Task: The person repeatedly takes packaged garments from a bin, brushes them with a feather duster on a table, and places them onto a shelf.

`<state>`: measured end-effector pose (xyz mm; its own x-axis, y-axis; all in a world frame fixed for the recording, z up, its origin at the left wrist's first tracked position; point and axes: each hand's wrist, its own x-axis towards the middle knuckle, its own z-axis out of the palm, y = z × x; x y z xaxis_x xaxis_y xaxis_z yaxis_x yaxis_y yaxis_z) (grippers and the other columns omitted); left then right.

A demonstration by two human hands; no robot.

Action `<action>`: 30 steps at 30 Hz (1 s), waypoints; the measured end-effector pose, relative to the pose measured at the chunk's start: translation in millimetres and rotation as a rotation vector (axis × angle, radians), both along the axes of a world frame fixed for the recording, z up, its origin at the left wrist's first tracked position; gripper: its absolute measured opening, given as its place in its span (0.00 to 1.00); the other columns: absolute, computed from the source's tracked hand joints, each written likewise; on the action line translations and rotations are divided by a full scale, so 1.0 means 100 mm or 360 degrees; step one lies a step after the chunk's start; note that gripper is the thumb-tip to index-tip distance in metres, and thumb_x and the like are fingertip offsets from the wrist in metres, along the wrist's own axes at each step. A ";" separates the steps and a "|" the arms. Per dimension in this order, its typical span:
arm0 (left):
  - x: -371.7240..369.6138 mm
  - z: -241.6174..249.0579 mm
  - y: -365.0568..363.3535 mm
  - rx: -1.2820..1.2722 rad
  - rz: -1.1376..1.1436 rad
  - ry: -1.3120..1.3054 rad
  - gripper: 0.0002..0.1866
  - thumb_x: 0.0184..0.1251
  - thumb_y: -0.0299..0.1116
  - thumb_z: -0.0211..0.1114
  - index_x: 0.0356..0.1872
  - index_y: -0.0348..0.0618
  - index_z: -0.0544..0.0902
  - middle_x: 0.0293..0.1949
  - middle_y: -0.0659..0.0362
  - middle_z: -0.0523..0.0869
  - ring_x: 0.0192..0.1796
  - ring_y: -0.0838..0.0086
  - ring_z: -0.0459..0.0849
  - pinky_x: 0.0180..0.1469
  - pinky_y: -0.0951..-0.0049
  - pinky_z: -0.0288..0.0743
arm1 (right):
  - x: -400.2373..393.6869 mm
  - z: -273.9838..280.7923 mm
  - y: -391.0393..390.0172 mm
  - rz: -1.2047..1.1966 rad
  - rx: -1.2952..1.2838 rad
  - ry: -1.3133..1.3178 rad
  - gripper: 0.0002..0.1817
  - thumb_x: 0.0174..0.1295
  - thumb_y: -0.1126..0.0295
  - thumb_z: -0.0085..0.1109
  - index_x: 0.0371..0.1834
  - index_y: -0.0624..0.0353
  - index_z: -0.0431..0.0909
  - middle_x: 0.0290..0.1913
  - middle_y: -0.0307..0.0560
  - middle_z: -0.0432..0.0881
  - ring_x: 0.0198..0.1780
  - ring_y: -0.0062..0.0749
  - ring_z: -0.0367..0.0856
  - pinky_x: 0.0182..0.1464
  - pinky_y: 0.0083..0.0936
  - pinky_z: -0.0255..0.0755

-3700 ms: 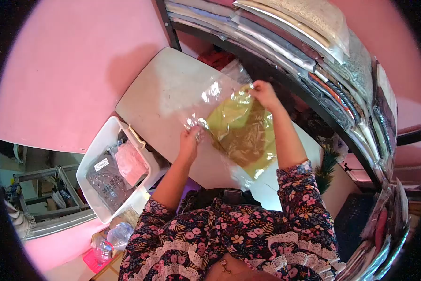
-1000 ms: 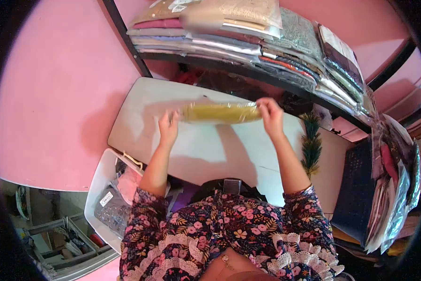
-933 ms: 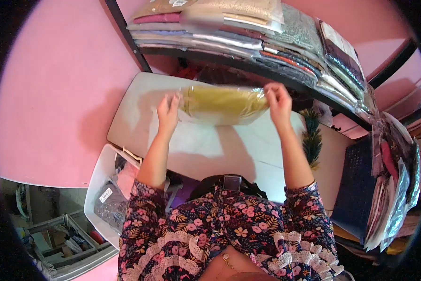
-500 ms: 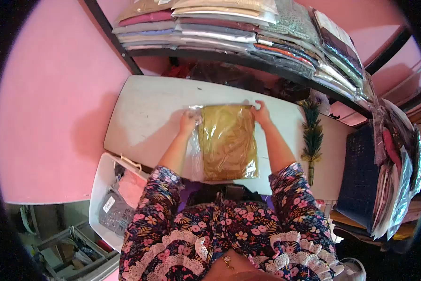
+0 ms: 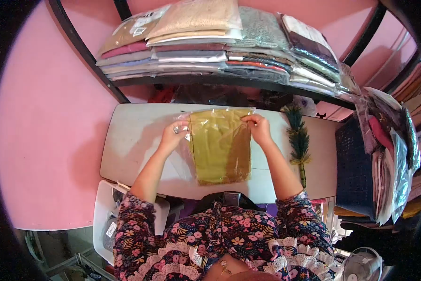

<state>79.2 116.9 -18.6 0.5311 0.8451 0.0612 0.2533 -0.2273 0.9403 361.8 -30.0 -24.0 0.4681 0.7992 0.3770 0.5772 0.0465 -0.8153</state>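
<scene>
A folded olive-yellow cloth [image 5: 222, 150] lies flat inside a clear plastic bag [image 5: 184, 152], held over the white table [image 5: 130, 136]. My left hand [image 5: 174, 135] is closed in a pinch on the bag's loose left side near the top, with a small white tag or label beside the fingers. At the upper right corner, my right hand [image 5: 258, 128] pinches the plastic between thumb and fingers. Light glints off the film across the cloth.
Several bagged, folded garments [image 5: 191, 51] are stacked on a black-framed shelf [image 5: 182, 80] behind the table. On the right are a green feathery duster [image 5: 297, 138] and a blue basket [image 5: 355, 168]. A white bin [image 5: 102, 225] stands at lower left.
The view has tilted up, showing more of the shelf. The cloth looks more yellow-green under changed light. Both hands still grip the bag, my right fingers now pinching inward over its corner.
</scene>
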 end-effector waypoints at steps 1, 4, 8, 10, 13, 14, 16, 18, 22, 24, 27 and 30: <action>0.05 0.29 -0.03 -0.0086 -0.0018 -0.0003 0.15 0.55 0.20 0.63 0.45 0.36 0.80 0.41 0.60 0.83 0.42 0.79 0.80 0.44 0.79 0.74 | 0.05 0.19 -0.06 0.0004 0.0033 0.0047 0.12 0.51 0.84 0.52 0.33 0.59 0.84 0.33 0.51 0.82 0.34 0.37 0.82 0.39 0.26 0.74; 0.16 1.03 -0.02 -0.0041 -0.0169 -0.0157 0.17 0.53 0.19 0.63 0.47 0.37 0.80 0.43 0.59 0.83 0.43 0.79 0.79 0.46 0.79 0.74 | 0.22 0.94 -0.19 0.0019 0.0195 -0.0085 0.13 0.52 0.84 0.51 0.35 0.58 0.84 0.31 0.48 0.82 0.32 0.32 0.80 0.38 0.24 0.72; 0.41 2.17 0.04 0.0404 -0.0220 -0.0170 0.15 0.56 0.20 0.62 0.47 0.38 0.80 0.42 0.60 0.82 0.43 0.80 0.79 0.46 0.79 0.74 | 0.43 2.12 -0.33 0.0058 0.0450 -0.0173 0.12 0.55 0.81 0.52 0.37 0.59 0.84 0.27 0.39 0.80 0.31 0.21 0.75 0.37 0.20 0.70; 0.66 2.74 0.06 0.0759 -0.0208 -0.0274 0.14 0.61 0.24 0.60 0.49 0.38 0.79 0.40 0.62 0.82 0.38 0.82 0.78 0.43 0.80 0.74 | 0.75 2.71 -0.31 -0.0038 0.0373 -0.0377 0.11 0.56 0.79 0.53 0.39 0.59 0.84 0.27 0.39 0.81 0.30 0.21 0.75 0.36 0.20 0.70; 0.87 3.49 0.30 0.1117 -0.0104 -0.0196 0.13 0.62 0.24 0.58 0.48 0.39 0.80 0.39 0.62 0.82 0.37 0.81 0.78 0.42 0.80 0.73 | 1.06 3.38 -0.03 0.0084 0.0689 -0.0457 0.12 0.59 0.77 0.52 0.43 0.59 0.83 0.32 0.39 0.82 0.32 0.18 0.74 0.38 0.19 0.71; 0.94 3.70 0.33 0.1221 -0.0069 -0.0217 0.13 0.62 0.24 0.58 0.47 0.39 0.80 0.38 0.62 0.83 0.36 0.81 0.79 0.41 0.79 0.73 | 1.09 3.61 -0.01 0.0005 0.0584 -0.0486 0.12 0.62 0.77 0.49 0.45 0.62 0.81 0.36 0.37 0.82 0.33 0.16 0.73 0.39 0.17 0.71; 1.06 4.04 0.45 0.1268 -0.0080 -0.0271 0.14 0.61 0.19 0.54 0.48 0.37 0.79 0.38 0.60 0.82 0.37 0.78 0.79 0.42 0.78 0.74 | 1.19 3.96 0.13 0.0042 0.0692 -0.0496 0.12 0.61 0.77 0.49 0.45 0.62 0.81 0.36 0.38 0.82 0.32 0.16 0.73 0.38 0.17 0.71; 1.54 4.32 0.67 0.1243 -0.0166 -0.0153 0.17 0.60 0.14 0.50 0.48 0.35 0.78 0.37 0.58 0.82 0.37 0.75 0.80 0.42 0.77 0.75 | 1.47 3.97 0.22 0.0040 0.0739 -0.0323 0.12 0.61 0.78 0.49 0.44 0.62 0.81 0.36 0.38 0.82 0.32 0.16 0.73 0.38 0.17 0.71; 1.76 4.57 1.21 0.1114 -0.0303 -0.0311 0.15 0.62 0.14 0.49 0.46 0.36 0.80 0.35 0.60 0.82 0.34 0.77 0.79 0.36 0.78 0.74 | 1.43 4.26 0.48 -0.0171 0.0700 -0.0327 0.10 0.60 0.81 0.50 0.40 0.64 0.82 0.34 0.42 0.81 0.33 0.23 0.75 0.38 0.21 0.71; 1.45 4.58 1.40 0.1150 -0.0286 -0.0342 0.15 0.62 0.15 0.50 0.46 0.36 0.80 0.35 0.59 0.82 0.35 0.75 0.80 0.37 0.77 0.75 | 1.20 4.33 0.61 -0.0166 0.0691 -0.0526 0.12 0.59 0.79 0.51 0.43 0.61 0.82 0.34 0.38 0.82 0.30 0.17 0.73 0.36 0.17 0.71; 1.45 4.62 1.26 0.1501 0.0030 0.0223 0.14 0.59 0.24 0.59 0.46 0.41 0.82 0.32 0.56 0.83 0.34 0.77 0.80 0.40 0.77 0.74 | 1.25 4.38 0.83 -0.0245 0.0427 -0.0495 0.12 0.56 0.80 0.53 0.40 0.58 0.84 0.30 0.41 0.83 0.32 0.22 0.77 0.36 0.21 0.71; 2.45 4.40 1.09 0.1571 0.0388 0.0566 0.17 0.58 0.23 0.56 0.47 0.49 0.82 0.39 0.53 0.84 0.41 0.61 0.83 0.43 0.63 0.75 | 2.21 4.13 1.12 -0.0187 0.0423 -0.0463 0.12 0.56 0.80 0.52 0.39 0.58 0.84 0.33 0.42 0.84 0.34 0.26 0.80 0.38 0.24 0.73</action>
<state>324.7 225.6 421.0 0.4771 0.5920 0.6496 0.6168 -0.7521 0.2323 582.4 82.1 388.8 0.3938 0.6033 0.6935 0.7960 0.1535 -0.5856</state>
